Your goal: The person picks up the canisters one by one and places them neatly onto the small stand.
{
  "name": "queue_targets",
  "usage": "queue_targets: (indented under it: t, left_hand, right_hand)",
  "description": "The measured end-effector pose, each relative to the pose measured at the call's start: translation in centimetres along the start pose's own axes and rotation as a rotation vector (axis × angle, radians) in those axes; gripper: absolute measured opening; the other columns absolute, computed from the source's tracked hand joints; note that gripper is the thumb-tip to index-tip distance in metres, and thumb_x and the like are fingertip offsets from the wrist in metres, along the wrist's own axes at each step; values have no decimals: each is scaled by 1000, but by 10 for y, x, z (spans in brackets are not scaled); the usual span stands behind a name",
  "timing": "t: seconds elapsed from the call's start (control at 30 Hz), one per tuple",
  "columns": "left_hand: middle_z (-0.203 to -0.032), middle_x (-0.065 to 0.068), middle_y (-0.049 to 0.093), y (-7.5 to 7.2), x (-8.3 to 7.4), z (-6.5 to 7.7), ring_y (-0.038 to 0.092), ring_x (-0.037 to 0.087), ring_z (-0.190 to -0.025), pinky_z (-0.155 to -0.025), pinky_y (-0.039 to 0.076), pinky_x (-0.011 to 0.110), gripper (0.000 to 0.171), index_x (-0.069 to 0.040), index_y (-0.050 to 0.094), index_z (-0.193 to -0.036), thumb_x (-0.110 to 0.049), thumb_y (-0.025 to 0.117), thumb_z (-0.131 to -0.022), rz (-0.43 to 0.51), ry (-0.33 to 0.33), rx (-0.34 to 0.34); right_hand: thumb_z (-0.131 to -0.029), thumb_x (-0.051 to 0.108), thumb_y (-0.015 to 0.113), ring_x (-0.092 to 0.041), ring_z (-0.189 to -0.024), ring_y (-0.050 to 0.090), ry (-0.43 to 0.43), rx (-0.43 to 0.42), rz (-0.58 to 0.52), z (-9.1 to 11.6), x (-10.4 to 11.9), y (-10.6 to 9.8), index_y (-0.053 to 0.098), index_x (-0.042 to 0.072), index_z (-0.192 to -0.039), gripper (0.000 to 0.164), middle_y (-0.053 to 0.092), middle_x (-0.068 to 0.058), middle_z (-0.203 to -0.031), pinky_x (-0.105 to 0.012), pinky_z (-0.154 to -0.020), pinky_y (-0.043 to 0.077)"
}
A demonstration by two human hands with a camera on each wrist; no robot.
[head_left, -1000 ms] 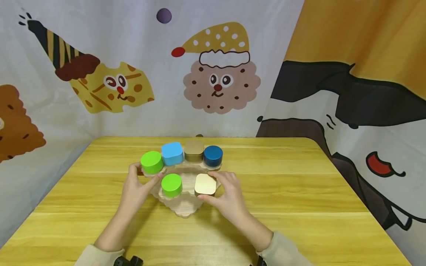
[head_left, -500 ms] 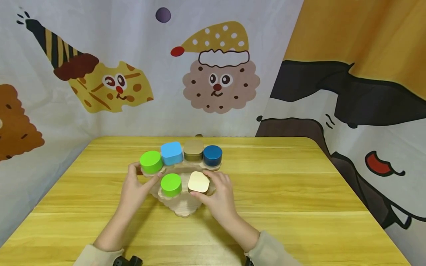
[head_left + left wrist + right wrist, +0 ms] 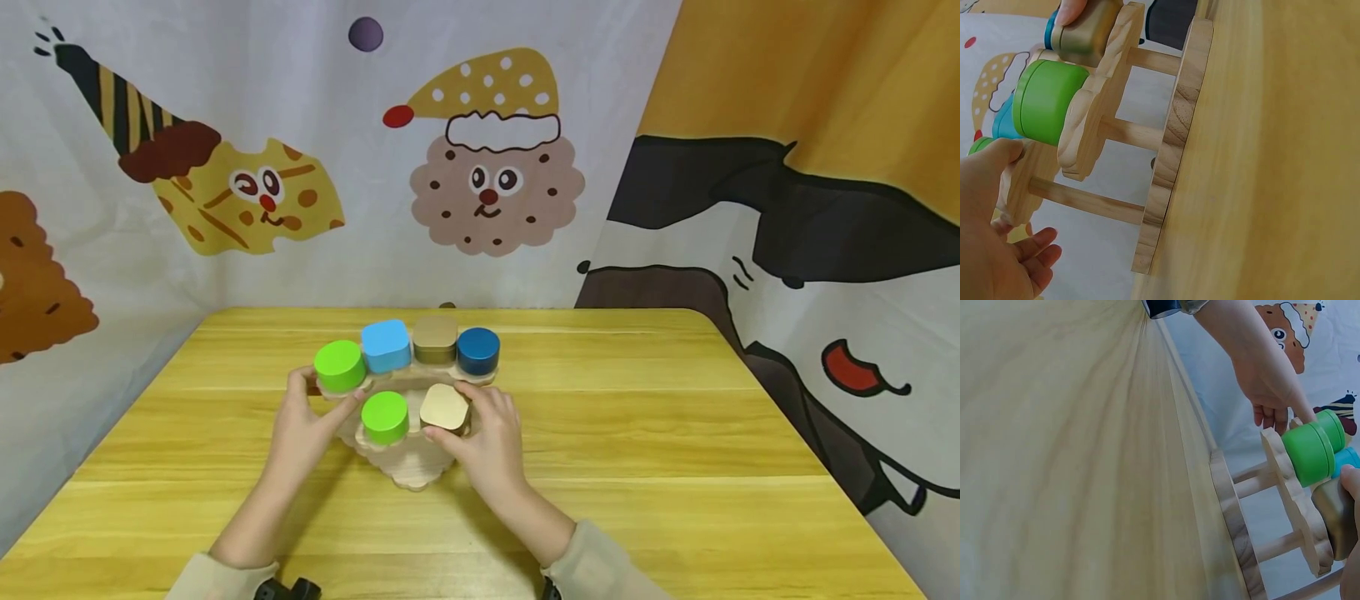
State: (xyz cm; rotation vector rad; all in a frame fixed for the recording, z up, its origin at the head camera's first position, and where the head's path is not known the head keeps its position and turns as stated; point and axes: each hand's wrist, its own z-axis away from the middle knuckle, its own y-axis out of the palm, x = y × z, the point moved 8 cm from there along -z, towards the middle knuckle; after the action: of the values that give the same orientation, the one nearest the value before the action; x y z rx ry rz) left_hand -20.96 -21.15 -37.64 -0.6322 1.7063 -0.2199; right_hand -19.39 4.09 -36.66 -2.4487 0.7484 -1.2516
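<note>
A tiered wooden stand (image 3: 412,468) with scalloped edges stands on the table, its upper shelves raised on round posts (image 3: 1127,132). My left hand (image 3: 303,421) grips the left end of the back shelf, thumb on top and fingers below. My right hand (image 3: 491,429) pinches a gold rounded-square tin (image 3: 445,407) between thumb and fingers, over the right part of the middle shelf; it looks slightly turned. Left of it sits a round green tin (image 3: 386,417). Along the back shelf are another green tin (image 3: 340,367), a light blue square one (image 3: 386,346), a bronze one (image 3: 435,340) and a dark blue round one (image 3: 478,351).
The wood-grain table (image 3: 675,417) stretches out on both sides of the stand. Behind it hangs a cloth (image 3: 300,275) printed with cartoon biscuits. Dark wrist devices (image 3: 288,589) show at the sleeve ends.
My right hand has shifted left with the gold tin, which has turned a little and now sits nearer the front green tin. My left hand keeps its grip in place.
</note>
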Motion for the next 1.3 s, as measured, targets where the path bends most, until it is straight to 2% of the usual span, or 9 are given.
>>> queue_targets:
  t: [0.4, 0.73, 0.87, 1.17, 1.3]
  left_hand:
    - [-115, 17, 49, 0, -1, 1, 45, 30, -107, -88, 35, 49, 72, 2, 36, -130, -40, 73, -85, -2, 10, 7]
    - [-115, 18, 48, 2, -3, 0, 45, 31, -107, -88, 35, 48, 72, 3, 36, -131, -39, 73, -85, 0, 22, 4]
    - [-115, 18, 49, 3, -3, -1, 45, 31, -107, -89, 34, 48, 71, 3, 37, -131, -39, 73, -85, -2, 27, 4]
    - [-119, 19, 47, 1, -2, -1, 43, 33, -111, -91, 34, 52, 73, 3, 33, -136, -37, 71, -87, 9, 7, 45]
    - [-124, 21, 47, -1, -2, -1, 42, 35, -114, -92, 34, 53, 78, 3, 31, -140, -42, 68, -88, -13, -1, 70]
  right_hand:
    - [-63, 34, 89, -20, -99, 51, 5, 18, 16, 2, -1, 3, 63, 14, -121, 66, 60, 0, -111, -43, -88, 37]
    - [-69, 41, 84, -20, -112, 49, 24, 90, 16, 6, -6, -4, 57, 19, -129, 70, 57, 0, -120, -48, -95, 34]
    - [-71, 42, 82, -21, -114, 49, 38, 111, 2, 10, -10, -11, 57, 19, -130, 68, 56, 0, -121, -48, -95, 36]
    - [-72, 25, 86, -17, -97, 51, 39, 100, -38, 13, -23, -42, 60, 13, -124, 60, 58, -1, -116, -45, -81, 44]
    - [-73, 23, 85, -17, -98, 51, 63, 94, -38, 13, -34, -58, 61, 12, -122, 56, 58, -1, -117, -47, -82, 43]
